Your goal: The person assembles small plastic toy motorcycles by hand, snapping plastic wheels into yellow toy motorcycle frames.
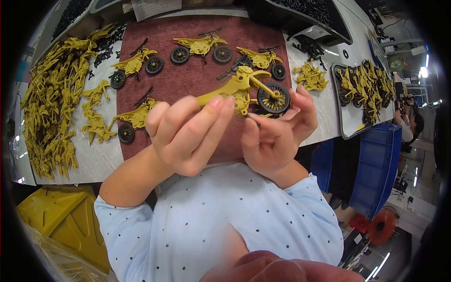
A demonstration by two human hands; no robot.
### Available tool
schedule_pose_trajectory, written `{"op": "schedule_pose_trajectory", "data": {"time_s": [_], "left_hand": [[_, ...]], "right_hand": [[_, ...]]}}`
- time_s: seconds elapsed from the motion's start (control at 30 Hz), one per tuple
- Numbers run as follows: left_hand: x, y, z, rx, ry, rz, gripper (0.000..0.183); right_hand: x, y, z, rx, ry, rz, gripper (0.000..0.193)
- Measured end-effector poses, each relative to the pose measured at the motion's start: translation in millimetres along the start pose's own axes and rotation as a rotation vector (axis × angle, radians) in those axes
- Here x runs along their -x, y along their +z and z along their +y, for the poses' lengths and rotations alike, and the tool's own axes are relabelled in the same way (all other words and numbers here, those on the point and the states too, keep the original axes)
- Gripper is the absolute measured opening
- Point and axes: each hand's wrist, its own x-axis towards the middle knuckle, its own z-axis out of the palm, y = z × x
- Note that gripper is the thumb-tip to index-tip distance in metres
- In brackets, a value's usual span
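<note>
My left hand (185,134) is closed on the rear of a yellow toy motorcycle (237,87), raised over the cloth. A black spoked wheel (274,98) sits in its front fork, and a dark handlebar sticks out at the upper left. No rear wheel shows, though my fingers cover the tail. Just below the body, my right hand (277,136) pinches a small black part (257,123) between thumb and forefinger; its kind is too small to tell. The other right fingers curl beside the front wheel.
On the red cloth (164,33) stand several toy motorcycles (201,46). Yellow body parts (51,98) are heaped at left, with a smaller pile (311,76) at right. A tray (345,129) of motorcycles lies far right. Bins of black parts (305,9) line the back.
</note>
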Motion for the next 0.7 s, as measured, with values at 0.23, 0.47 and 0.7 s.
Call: {"op": "schedule_pose_trajectory", "data": {"time_s": [0.23, 0.47, 0.7], "left_hand": [[2.9, 5.0, 1.7, 0.618, -0.509, -0.184, 0.044], [-3.0, 6.9, -2.7, 0.919, -0.615, -0.213, 0.036], [0.2, 3.3, -2.8, 0.937, -0.569, -0.199, 0.036]], "right_hand": [[-10.1, 5.2, 24.0, -0.304, -0.026, -0.063, 0.056], [-3.9, -0.2, 29.0, -1.009, 0.521, -0.299, 0.068], [2.3, 8.9, 24.9, -0.911, 0.302, -0.209, 0.040]]}}
